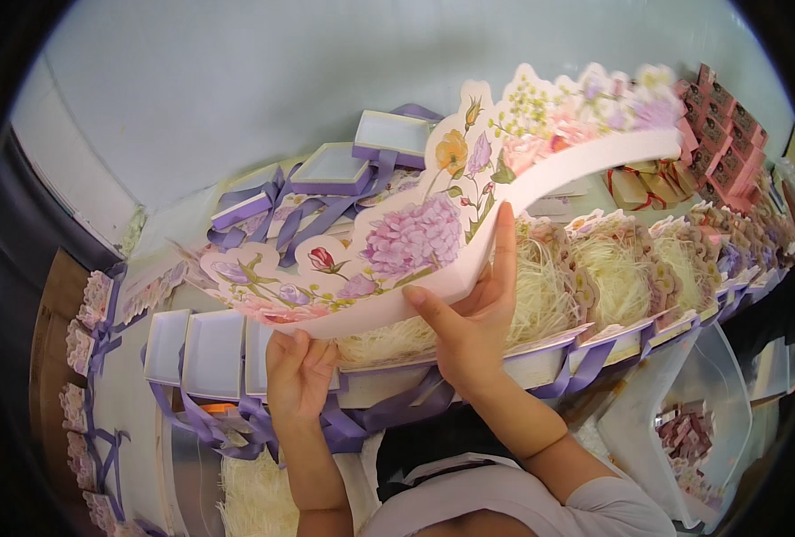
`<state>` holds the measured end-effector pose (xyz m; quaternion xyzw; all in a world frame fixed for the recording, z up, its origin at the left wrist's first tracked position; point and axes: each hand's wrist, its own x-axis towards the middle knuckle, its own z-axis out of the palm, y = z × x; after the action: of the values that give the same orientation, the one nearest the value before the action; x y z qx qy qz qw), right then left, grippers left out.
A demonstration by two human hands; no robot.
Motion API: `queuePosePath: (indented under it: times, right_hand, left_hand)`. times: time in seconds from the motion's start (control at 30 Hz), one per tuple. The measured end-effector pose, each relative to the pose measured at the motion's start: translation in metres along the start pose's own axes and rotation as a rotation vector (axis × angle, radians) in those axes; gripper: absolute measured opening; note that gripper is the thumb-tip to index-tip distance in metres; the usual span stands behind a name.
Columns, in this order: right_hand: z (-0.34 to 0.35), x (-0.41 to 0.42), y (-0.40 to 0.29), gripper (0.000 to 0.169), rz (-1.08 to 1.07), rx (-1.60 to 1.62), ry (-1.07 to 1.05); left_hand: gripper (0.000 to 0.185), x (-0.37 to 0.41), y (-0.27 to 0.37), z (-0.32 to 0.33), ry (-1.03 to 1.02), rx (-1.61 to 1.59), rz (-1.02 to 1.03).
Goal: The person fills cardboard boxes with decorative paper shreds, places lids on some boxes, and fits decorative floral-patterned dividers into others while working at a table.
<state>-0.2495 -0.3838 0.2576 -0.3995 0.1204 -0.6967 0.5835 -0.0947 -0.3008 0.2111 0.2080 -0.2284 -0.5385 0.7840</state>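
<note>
A long die-cut card strip printed with flowers point(411, 235) is held up in both my hands, above the row of boxes. My left hand point(300, 369) pinches its lower white edge near the left end. Along the middle, my right hand point(474, 309) grips the same white edge, thumb in front and index finger stretched up along it. The strip's right end bends upward and is blurred. Under it are pale empty box trays point(214, 352) with purple ribbons, and boxes filled with cream shredded filler point(612, 282).
Behind lie purple-sided box trays point(333, 168) with loose ribbons. Kraft packets with red cord point(639, 188) and stacked pink boxes point(723, 134) stand at the right. A clear plastic bin point(682, 429) is at lower right, shredded filler point(256, 490) below. More ribboned floral pieces point(78, 406) line the left edge.
</note>
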Motion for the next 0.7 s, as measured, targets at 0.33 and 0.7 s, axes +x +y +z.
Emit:
queuePosePath:
  times: [0.33, 0.7]
  right_hand:
    - [-0.045, -0.002, -0.008, 0.024, 0.321, -0.208, -0.399]
    - [-0.053, -0.003, 0.022, 0.027, 0.279, -0.394, -0.478]
  left_hand:
    - [0.040, 0.008, 0.012, 0.002, -0.135, 0.262, -0.129]
    - [0.091, 0.016, 0.008, -0.011, 0.173, 0.386, 0.481]
